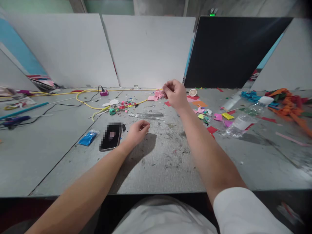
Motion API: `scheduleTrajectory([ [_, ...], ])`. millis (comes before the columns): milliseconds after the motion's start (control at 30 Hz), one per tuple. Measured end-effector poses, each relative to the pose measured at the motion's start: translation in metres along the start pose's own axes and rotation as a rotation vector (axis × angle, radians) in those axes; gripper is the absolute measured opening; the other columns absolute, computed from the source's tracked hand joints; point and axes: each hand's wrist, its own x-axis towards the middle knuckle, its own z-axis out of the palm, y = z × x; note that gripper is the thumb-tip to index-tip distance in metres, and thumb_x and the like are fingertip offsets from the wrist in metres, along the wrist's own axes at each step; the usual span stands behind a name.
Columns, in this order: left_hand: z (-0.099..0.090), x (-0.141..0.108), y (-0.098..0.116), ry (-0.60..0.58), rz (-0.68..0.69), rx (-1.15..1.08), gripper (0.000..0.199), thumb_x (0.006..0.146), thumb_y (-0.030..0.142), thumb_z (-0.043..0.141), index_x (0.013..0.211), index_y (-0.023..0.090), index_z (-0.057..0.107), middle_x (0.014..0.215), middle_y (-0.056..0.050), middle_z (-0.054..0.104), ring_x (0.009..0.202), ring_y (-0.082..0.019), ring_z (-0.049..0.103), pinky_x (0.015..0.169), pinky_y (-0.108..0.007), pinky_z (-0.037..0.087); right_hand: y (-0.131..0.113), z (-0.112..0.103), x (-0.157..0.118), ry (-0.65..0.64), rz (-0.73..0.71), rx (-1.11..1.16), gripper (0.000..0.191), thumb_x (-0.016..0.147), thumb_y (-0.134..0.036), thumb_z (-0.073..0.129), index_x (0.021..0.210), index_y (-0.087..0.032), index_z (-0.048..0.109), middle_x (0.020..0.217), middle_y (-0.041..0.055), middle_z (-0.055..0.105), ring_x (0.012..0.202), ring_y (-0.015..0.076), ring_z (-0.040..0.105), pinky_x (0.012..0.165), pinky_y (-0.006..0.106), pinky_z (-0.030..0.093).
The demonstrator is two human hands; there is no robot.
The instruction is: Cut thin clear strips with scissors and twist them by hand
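Note:
My right hand [175, 94] is raised over the far half of the table, its thumb and fingers pinched together. A faint thin sliver shows above the fingertips, too fine to name. Closer to me, my left hand [137, 132] hovers low over the tabletop with curled fingers; what they hold, if anything, cannot be made out. Between and beyond the hands lies a bunch of clear thin strips [148, 115]. A phone [111, 136] rests to the left of my left hand, with a blue packet [88, 138] beside it. Pink crumpled pieces [159, 94] lie behind my right hand.
A clear bottle [248, 118] with a white cap tilts at the right, near orange cloth-like strips [287, 100]. Coloured scraps [211, 130] and a yellow packet [227, 116] lie before it. Small beads or bits [124, 105] and a yellow cord [84, 102] are at the left back. Upright panels [148, 48] stand behind.

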Motion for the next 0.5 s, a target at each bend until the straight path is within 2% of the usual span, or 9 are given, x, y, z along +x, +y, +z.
scheduleTrajectory([
  [200, -0.001, 0.000, 0.002, 0.014, 0.029, 0.009, 0.019, 0.087, 0.039, 0.060, 0.087, 0.021, 0.067, 0.074, -0.002, 0.069, 0.071, -0.019, 0.067, 0.067, -0.031, 0.053, -0.018, 0.028, -0.016, -0.154, -0.006, -0.043, 0.034, 0.093, -0.056, 0.069, 0.093, -0.024, 0.059, 0.076, 0.0003, 0.064, 0.071, 0.0148, 0.062, 0.067, 0.031, 0.053],
  [400, -0.001, 0.000, 0.001, 0.089, 0.031, 0.012, 0.018, 0.087, 0.038, 0.060, 0.087, 0.021, 0.066, 0.077, -0.003, 0.069, 0.073, -0.018, 0.063, 0.068, -0.030, 0.051, -0.026, 0.034, -0.022, -0.208, 0.014, -0.051, 0.032, 0.093, -0.053, 0.069, 0.096, -0.024, 0.059, 0.079, 0.0013, 0.066, 0.074, 0.0157, 0.061, 0.071, 0.033, 0.052],
  [500, 0.000, 0.001, 0.000, 0.079, 0.031, -0.012, 0.017, 0.085, 0.037, 0.061, 0.088, 0.020, 0.067, 0.079, -0.003, 0.069, 0.075, -0.018, 0.063, 0.069, -0.029, 0.052, -0.028, 0.036, -0.023, -0.218, 0.040, -0.046, 0.031, 0.092, -0.052, 0.071, 0.095, -0.024, 0.059, 0.078, 0.0007, 0.065, 0.074, 0.0160, 0.062, 0.070, 0.032, 0.053],
])
